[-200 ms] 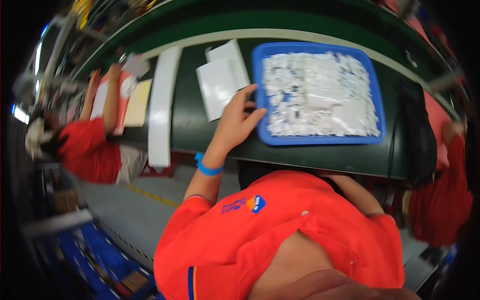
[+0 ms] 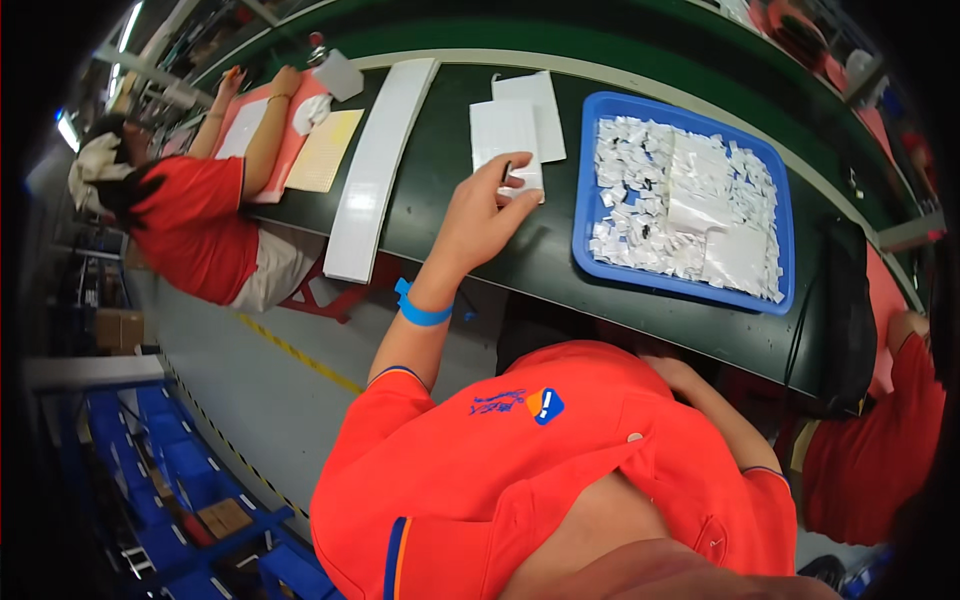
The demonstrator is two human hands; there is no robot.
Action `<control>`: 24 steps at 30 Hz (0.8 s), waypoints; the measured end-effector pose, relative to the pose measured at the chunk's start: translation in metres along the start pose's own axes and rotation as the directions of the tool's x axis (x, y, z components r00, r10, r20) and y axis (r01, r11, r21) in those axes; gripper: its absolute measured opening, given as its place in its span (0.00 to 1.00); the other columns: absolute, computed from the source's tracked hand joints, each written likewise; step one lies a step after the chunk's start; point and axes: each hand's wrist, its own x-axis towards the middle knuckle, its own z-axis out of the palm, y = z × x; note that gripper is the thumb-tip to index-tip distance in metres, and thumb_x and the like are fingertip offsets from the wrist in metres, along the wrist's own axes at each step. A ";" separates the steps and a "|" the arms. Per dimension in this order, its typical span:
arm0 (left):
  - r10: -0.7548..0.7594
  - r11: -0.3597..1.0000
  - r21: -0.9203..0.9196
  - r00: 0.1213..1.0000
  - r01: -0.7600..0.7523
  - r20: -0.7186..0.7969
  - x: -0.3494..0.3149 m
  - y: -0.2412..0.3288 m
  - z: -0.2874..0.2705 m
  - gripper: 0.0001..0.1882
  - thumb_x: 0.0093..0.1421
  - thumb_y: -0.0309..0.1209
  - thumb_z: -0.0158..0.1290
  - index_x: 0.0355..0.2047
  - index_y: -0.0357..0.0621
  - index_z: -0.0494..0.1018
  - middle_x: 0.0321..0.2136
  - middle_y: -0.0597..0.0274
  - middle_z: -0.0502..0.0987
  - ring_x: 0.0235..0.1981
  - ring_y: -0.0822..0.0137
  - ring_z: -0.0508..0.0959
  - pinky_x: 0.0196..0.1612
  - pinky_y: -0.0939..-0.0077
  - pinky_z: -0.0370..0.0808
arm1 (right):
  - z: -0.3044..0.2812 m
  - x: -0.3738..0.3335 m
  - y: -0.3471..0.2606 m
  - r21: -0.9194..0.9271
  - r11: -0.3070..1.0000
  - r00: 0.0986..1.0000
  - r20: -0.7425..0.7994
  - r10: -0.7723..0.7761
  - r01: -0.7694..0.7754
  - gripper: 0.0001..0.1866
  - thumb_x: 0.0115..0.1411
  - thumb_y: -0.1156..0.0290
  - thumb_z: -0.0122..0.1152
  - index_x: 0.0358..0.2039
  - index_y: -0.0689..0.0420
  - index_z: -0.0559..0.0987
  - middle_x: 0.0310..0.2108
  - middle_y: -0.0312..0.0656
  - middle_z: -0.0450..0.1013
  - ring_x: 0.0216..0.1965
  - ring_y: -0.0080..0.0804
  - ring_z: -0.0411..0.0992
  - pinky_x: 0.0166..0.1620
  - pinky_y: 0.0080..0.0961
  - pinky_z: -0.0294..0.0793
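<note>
My left hand (image 2: 487, 218), with a blue band at the wrist, is over the near end of a white rectangular card (image 2: 505, 130). Its fingers are curled, and a small black piece (image 2: 507, 172) shows between them, too small to make out. Partly under that card lies a second white sheet (image 2: 550, 115). To the right of the hand, apart from it, stands a blue tray (image 2: 583, 235) full of small white pieces (image 2: 625, 175), with larger white packets (image 2: 698, 185) on top. My right forearm (image 2: 715, 395) runs under the table edge, which hides the hand.
A long white strip (image 2: 380, 170) lies across the dark green table (image 2: 430, 215) at left. Beyond it, a person in red (image 2: 190, 230) works at a pink mat near a yellow sheet (image 2: 325, 150) and a white bottle (image 2: 338, 75). A black bag (image 2: 845, 310) lies at right, beside another red-sleeved person.
My left hand has moved from beside the tray's left rim to the white card. My view has shifted and tilted, so the table and tray sit farther right. The right arm stays low.
</note>
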 end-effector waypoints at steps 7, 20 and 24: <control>0.138 0.942 0.330 0.967 -0.062 -0.212 0.030 -0.026 -0.019 0.31 0.51 0.42 0.55 0.49 0.32 0.65 0.44 0.43 0.72 0.47 0.52 0.72 0.48 0.65 0.68 | -0.041 -0.105 -0.087 0.201 0.958 0.979 -0.070 -0.193 0.204 0.24 0.63 0.59 0.43 0.52 0.65 0.67 0.49 0.54 0.68 0.52 0.43 0.67 0.53 0.29 0.64; -0.181 0.968 -0.211 0.959 0.135 -0.218 0.099 -0.083 -0.025 0.42 0.44 0.26 0.61 0.57 0.33 0.51 0.41 0.48 0.72 0.40 0.60 0.75 0.41 0.71 0.73 | -0.201 0.012 -0.267 -0.310 0.773 0.632 -0.448 -0.632 0.553 0.14 0.57 0.65 0.53 0.37 0.63 0.76 0.35 0.45 0.75 0.38 0.33 0.73 0.43 0.26 0.69; -0.227 0.868 -0.479 0.961 0.126 -0.158 0.100 -0.073 -0.033 0.36 0.49 0.23 0.57 0.56 0.31 0.53 0.41 0.48 0.73 0.41 0.62 0.75 0.42 0.72 0.73 | -0.246 0.135 -0.279 -0.499 0.737 0.554 -0.488 -0.674 0.456 0.16 0.54 0.65 0.55 0.38 0.64 0.74 0.36 0.48 0.74 0.39 0.39 0.73 0.43 0.28 0.69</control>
